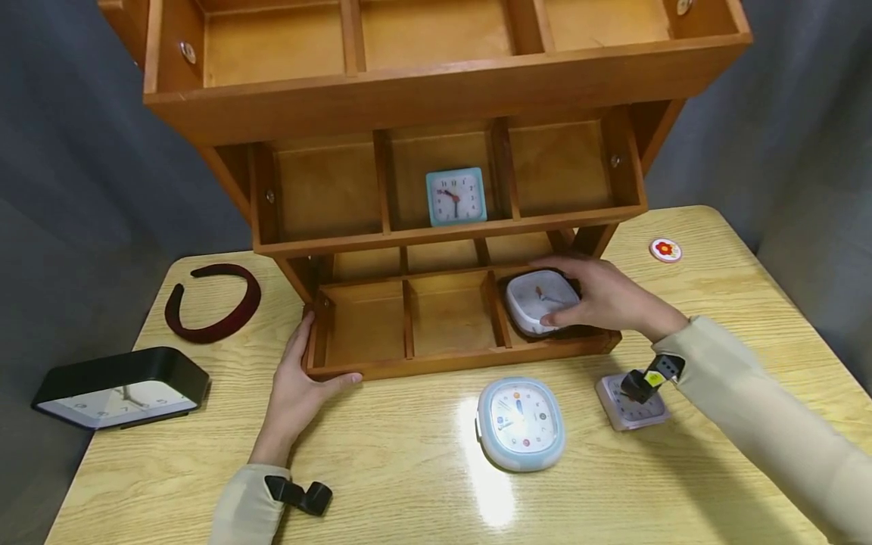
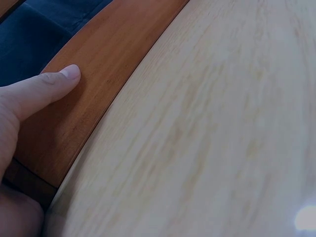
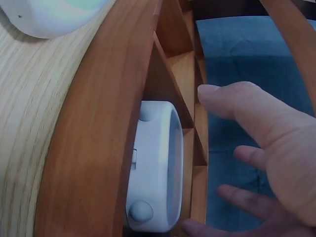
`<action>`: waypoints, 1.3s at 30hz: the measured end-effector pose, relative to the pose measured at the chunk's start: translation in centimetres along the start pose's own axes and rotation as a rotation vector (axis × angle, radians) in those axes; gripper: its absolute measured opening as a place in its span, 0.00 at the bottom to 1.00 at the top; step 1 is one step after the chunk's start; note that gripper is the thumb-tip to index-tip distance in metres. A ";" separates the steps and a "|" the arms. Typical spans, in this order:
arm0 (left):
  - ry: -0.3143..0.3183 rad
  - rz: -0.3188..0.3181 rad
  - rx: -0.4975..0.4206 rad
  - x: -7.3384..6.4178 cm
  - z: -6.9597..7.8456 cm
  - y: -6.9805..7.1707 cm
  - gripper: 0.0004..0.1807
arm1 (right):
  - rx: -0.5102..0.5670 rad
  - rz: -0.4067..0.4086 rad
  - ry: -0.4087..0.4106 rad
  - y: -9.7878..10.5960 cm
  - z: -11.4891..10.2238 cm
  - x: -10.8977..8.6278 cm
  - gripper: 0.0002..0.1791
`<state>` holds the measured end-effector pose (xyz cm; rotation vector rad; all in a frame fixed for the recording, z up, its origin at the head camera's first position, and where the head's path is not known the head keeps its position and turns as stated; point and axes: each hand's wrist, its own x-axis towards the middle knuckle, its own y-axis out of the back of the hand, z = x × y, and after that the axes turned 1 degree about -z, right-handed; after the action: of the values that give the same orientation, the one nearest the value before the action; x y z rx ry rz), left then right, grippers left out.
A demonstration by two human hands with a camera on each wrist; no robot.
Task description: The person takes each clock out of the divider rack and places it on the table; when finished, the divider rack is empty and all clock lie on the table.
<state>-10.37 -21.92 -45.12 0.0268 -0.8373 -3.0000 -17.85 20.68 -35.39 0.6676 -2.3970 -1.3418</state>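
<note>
My left hand [image 1: 296, 386] rests on the left front corner of the wooden tiered organizer's bottom box [image 1: 381, 369]. Its thumb [image 2: 54, 86] lies along the front panel, with the fingers along the left side. A white square alarm clock [image 1: 541, 299] lies face up in that box's right compartment. Over it is my right hand [image 1: 606, 291]; the right wrist view shows the thumb and fingers spread and apart from the white clock [image 3: 158, 168]. On the table in front, a light-blue rounded clock [image 1: 521, 424] lies face up. A small pinkish clock [image 1: 633, 401] is partly hidden by the right wrist camera.
A light-blue square clock [image 1: 456, 197] sits in the middle tier's centre compartment. The upper tier [image 1: 443, 94] overhangs the lower ones. At left are a dark red headband [image 1: 252, 303] and a black clock [image 1: 123, 386]. A round flower badge [image 1: 665, 250] lies at right.
</note>
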 end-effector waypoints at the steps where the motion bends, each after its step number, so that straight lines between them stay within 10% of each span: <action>1: -0.003 0.001 -0.002 0.0 0.0 0.0 0.66 | 0.002 -0.009 -0.003 -0.1 0.0 0.2 0.42; 23: -0.010 0.008 0.002 0.3 0.1 0.0 0.65 | -0.169 -0.148 -0.011 -2.1 -0.7 2.1 0.45; 31: -0.008 0.002 0.000 0.2 -0.1 0.0 0.65 | -0.091 -0.257 -0.183 -2.9 -1.4 3.0 0.50; 39: -0.011 0.002 0.001 0.0 -0.2 0.0 0.65 | -0.121 -0.209 -0.156 -3.3 -1.5 3.0 0.48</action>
<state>-10.41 -22.02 -45.26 0.0089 -0.8397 -3.0009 -18.85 16.52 -37.36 0.8267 -2.3928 -1.6666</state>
